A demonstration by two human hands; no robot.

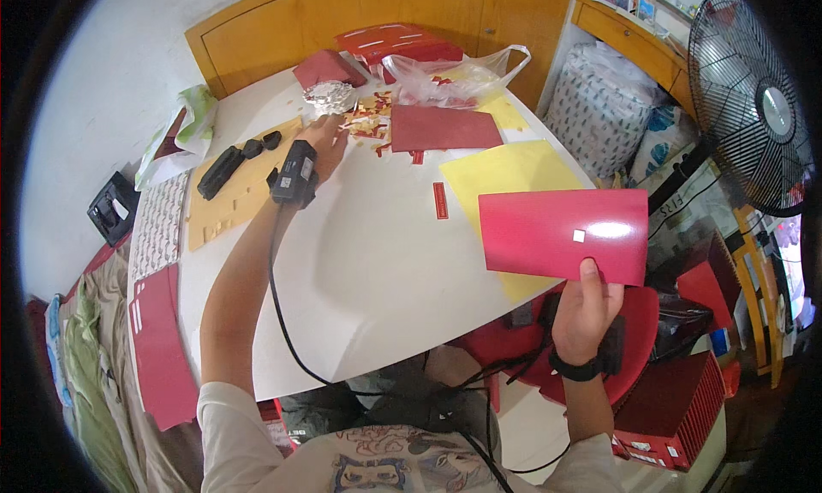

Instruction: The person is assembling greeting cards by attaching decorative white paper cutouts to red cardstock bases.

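My right hand [588,309] grips a glossy pink-red card folder [531,236] by its lower edge, thumb on top, above the table's right edge. A small white square [579,235] sits on the folder's face. My left hand [323,146] is stretched over the far left of the table, fingers extended beside a heap of small red and gold pieces [368,116]. Just beyond its fingertips is a silvery crumpled bundle [330,97]. The wrist device [294,175] hides part of this hand.
Yellow sheets [479,169] and a dark red board [441,130] lie on the white table [368,270]. A red strip [440,200] lies mid-table. Black blocks [221,173] rest on tan card at left. A clear plastic bag [449,82] is at the back; a fan [762,108] stands right.
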